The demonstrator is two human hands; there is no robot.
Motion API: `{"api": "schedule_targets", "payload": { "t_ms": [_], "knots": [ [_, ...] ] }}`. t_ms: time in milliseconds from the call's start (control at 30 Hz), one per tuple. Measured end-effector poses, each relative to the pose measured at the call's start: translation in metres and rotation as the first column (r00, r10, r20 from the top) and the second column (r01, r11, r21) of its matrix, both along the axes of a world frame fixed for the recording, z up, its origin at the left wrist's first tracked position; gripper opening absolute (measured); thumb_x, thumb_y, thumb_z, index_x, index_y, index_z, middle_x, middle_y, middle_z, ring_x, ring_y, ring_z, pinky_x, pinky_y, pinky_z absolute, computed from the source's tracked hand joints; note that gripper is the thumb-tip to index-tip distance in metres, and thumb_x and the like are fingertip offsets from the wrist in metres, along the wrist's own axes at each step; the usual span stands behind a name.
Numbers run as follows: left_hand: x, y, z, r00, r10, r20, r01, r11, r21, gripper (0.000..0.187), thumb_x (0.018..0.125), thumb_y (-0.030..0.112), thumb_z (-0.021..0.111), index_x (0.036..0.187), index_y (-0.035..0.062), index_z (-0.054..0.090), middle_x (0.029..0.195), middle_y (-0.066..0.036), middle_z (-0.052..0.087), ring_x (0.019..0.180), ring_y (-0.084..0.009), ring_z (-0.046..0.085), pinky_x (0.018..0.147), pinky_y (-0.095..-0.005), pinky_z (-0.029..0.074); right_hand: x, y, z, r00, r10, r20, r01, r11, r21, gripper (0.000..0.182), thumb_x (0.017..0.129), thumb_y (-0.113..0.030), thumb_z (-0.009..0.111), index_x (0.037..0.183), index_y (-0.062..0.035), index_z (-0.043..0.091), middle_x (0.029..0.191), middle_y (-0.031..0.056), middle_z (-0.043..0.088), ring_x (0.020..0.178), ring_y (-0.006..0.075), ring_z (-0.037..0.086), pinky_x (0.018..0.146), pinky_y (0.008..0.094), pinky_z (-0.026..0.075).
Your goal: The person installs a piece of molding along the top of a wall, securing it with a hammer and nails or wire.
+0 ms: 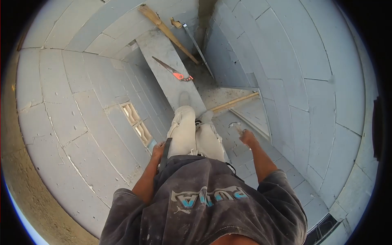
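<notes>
My left hand (158,150) is closed beside my left thigh, at a dark flat strip (165,154) seen nearly edge-on. Its exact kind I cannot make out. On the right, my right hand (247,138) grips a small trowel (236,125), its pale, smeared blade pointing away from me. Ahead of my feet, a pruning saw (178,76) with an orange-red handle lies on a grey plank (163,53). Both hands are apart from the saw.
Grey block walls rise at left (73,118) and right (294,81). The raised plank runs ahead of me. A wooden beam (167,30), a metal bar (199,51) and a lower wooden strip (236,102) stand or lie nearby. A pale vent block (136,122) sits in the left wall.
</notes>
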State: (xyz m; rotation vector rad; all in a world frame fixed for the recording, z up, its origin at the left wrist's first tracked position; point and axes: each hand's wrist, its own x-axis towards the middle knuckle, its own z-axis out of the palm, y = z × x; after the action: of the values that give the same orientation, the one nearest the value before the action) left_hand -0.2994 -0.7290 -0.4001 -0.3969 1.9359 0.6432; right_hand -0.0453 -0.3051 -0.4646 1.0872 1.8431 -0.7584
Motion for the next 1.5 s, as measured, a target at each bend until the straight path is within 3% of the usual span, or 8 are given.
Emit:
{"api": "schedule_targets", "payload": {
  "t_ms": [233,333,667,1000,1067,1200,1367,1500],
  "knots": [
    [-0.006,-0.095,-0.102,0.922,-0.367,-0.123,0.374,0.926,0.046,0.045,0.103,0.041,0.056,0.112,-0.0015,0.071,0.098,-0.016,0.072,0.085,-0.0207,0.066,0.077,-0.037,0.053,-0.039,-0.09,-0.073,0.985,-0.167,0.038,0.169,0.983,-0.068,0.044,0.082,-0.017,0.061,0.122,0.0017,0.061,0.119,0.0288,0.066,0.114,0.0431,0.064,0.1,0.048,0.05],
    [-0.06,-0.014,-0.092,0.974,-0.217,-0.058,0.208,0.968,-0.137,0.05,0.1,0.044,0.059,0.12,-0.0016,0.066,0.105,-0.021,0.07,0.095,-0.028,0.068,0.085,-0.04,0.053,-0.119,-0.096,-0.112,0.975,-0.214,-0.063,0.202,0.966,-0.161,0.047,0.083,-0.013,0.059,0.127,0.0023,0.055,0.125,0.0293,0.063,0.119,0.0437,0.061,0.103,0.0486,0.049],
    [-0.074,0.11,-0.166,0.472,-0.862,-0.185,0.832,0.505,-0.23,0.05,0.09,0.037,0.07,0.128,0.0072,0.062,0.143,-0.018,0.053,0.135,-0.0421,0.045,0.11,-0.0537,0.037,-0.39,-0.14,-0.34,0.88,-0.274,-0.388,0.188,0.951,-0.247,0.047,0.088,-0.013,0.062,0.133,-0.0055,0.056,0.137,0.0172,0.055,0.122,0.0366,0.06,0.104,0.0435,0.05],
    [-0.111,0.104,-0.18,0.597,-0.797,-0.097,0.788,0.605,-0.114,0.04,0.083,0.026,0.074,0.117,0.0074,0.067,0.14,-0.017,0.055,0.131,-0.0402,0.049,0.108,-0.0535,0.038,-0.212,-0.212,-0.524,0.884,-0.468,-0.013,0.463,0.878,-0.117,0.03,0.085,-0.016,0.06,0.11,-0.0047,0.071,0.11,0.0205,0.072,0.109,0.0355,0.068,0.098,0.0426,0.053],
    [-0.116,0.108,-0.179,0.591,-0.804,-0.062,0.797,0.595,-0.106,0.039,0.083,0.026,0.074,0.116,0.007,0.067,0.14,-0.017,0.055,0.131,-0.0402,0.049,0.108,-0.0531,0.038,-0.185,-0.225,-0.527,0.348,-0.808,0.476,0.928,0.368,-0.053,0.024,0.085,-0.013,0.062,0.105,-0.0047,0.072,0.105,0.0171,0.074,0.103,0.0299,0.072,0.091,0.0413,0.056],
    [-0.128,0.114,-0.179,0.581,-0.813,-0.026,0.81,0.581,-0.077,0.039,0.085,0.03,0.073,0.116,0.0063,0.067,0.14,-0.018,0.055,0.132,-0.0406,0.049,0.107,-0.053,0.039,-0.12,-0.297,-0.585,0.309,-0.819,0.484,0.951,0.272,-0.148,0.023,0.092,-0.018,0.065,0.102,0.0015,0.064,0.103,0.0164,0.071,0.095,0.0331,0.071,0.079,0.0475,0.058],
    [-0.136,0.108,-0.182,0.562,-0.827,-0.03,0.825,0.563,-0.045,0.038,0.087,0.032,0.072,0.114,0.0053,0.067,0.137,-0.021,0.055,0.129,-0.0426,0.05,0.106,-0.0531,0.039,-0.151,-0.312,-0.604,-0.247,-0.959,0.142,0.903,-0.174,0.394,0.027,0.092,-0.024,0.066,0.106,-0.0013,0.065,0.111,0.0184,0.068,0.095,0.0329,0.069,0.075,0.0476,0.059],
    [-0.139,0.108,-0.183,0.557,-0.829,-0.038,0.828,0.559,-0.046,0.036,0.085,0.03,0.072,0.111,0.0062,0.068,0.134,-0.022,0.056,0.125,-0.0452,0.051,0.103,-0.054,0.041,-0.147,-0.319,-0.608,-0.19,-0.98,0.065,0.924,-0.156,0.348,0.02,0.093,-0.023,0.064,0.103,-0.0049,0.064,0.106,0.0153,0.068,0.086,0.0308,0.069,0.069,0.0458,0.056]
  ]
}}
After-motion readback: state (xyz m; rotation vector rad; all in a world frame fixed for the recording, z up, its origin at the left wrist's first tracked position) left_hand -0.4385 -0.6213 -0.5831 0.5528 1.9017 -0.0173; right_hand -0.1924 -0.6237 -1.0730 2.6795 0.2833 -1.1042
